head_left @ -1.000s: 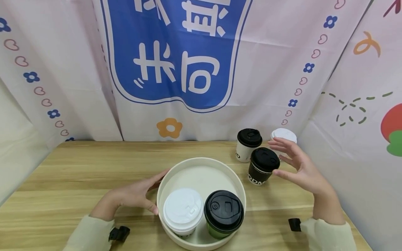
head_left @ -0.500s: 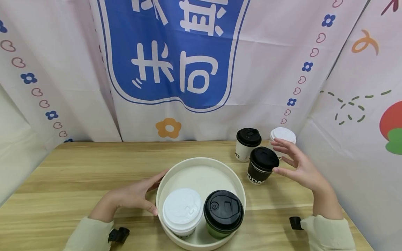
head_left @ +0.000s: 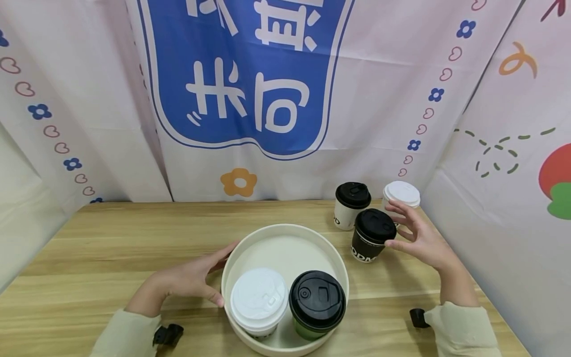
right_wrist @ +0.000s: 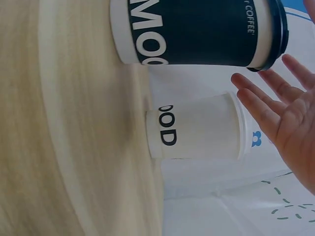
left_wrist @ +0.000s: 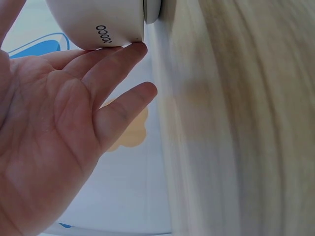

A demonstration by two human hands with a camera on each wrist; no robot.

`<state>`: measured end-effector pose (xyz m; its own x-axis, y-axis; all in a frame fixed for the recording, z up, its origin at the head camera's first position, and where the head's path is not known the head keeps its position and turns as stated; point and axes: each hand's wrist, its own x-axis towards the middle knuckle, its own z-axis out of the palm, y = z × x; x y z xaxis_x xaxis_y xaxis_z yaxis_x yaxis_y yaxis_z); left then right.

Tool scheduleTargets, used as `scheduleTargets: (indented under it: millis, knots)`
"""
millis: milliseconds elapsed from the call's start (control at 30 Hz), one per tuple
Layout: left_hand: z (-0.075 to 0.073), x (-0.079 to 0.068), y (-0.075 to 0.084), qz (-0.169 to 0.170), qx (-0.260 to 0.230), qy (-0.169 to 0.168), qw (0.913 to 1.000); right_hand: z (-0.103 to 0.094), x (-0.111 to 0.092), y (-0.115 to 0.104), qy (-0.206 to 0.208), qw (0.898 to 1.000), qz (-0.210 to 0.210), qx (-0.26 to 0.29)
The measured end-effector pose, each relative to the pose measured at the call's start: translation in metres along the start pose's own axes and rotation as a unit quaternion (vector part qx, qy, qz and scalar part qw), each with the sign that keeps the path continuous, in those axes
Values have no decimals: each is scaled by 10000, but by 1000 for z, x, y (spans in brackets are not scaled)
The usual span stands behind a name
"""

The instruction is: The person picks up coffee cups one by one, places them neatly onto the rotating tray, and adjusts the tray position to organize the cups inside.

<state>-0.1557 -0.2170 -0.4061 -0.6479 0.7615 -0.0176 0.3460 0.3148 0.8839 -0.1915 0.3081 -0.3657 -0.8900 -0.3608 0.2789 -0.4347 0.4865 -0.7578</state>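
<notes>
My left hand [head_left: 189,287] lies beside a round cream tray [head_left: 285,250], fingers extended along its outer wall and thumb at the near rim. In the left wrist view, the fingertips [left_wrist: 140,48] meet a pale wall with small dark lettering. Inside the tray stand a white cup with a white lid [head_left: 259,297] and a green cup with a black lid [head_left: 317,300]. My right hand [head_left: 421,242] is spread beside a black paper coffee cup [head_left: 372,233], thumb tip at its side. Its fingers are parted around the cup's far right side, just by the lid in the right wrist view.
Behind the black cup stand a white cup with a black lid [head_left: 350,208] and a white-lidded white cup [head_left: 402,192], partly covered by my right hand. A printed cloth backdrop [head_left: 370,114] rises at the wooden table's [head_left: 111,238] back edge.
My right hand has shifted slightly left, closer around the black cup. My left hand, the tray and the cups stay in place; the head view moves only slightly.
</notes>
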Motion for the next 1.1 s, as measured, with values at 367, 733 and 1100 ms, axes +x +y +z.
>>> scheduleTargets:
  millis: [367,733,1100]
  knots:
    - [0,0,0,19,93,23,10000,11,6,14,-289,9970,531,483]
    - [0,0,0,91,110,-5,9999,20,10,20,-419,9948,507,780]
    - [0,0,0,-34,191,39,9998,22,12,21,-430,9947,560,742]
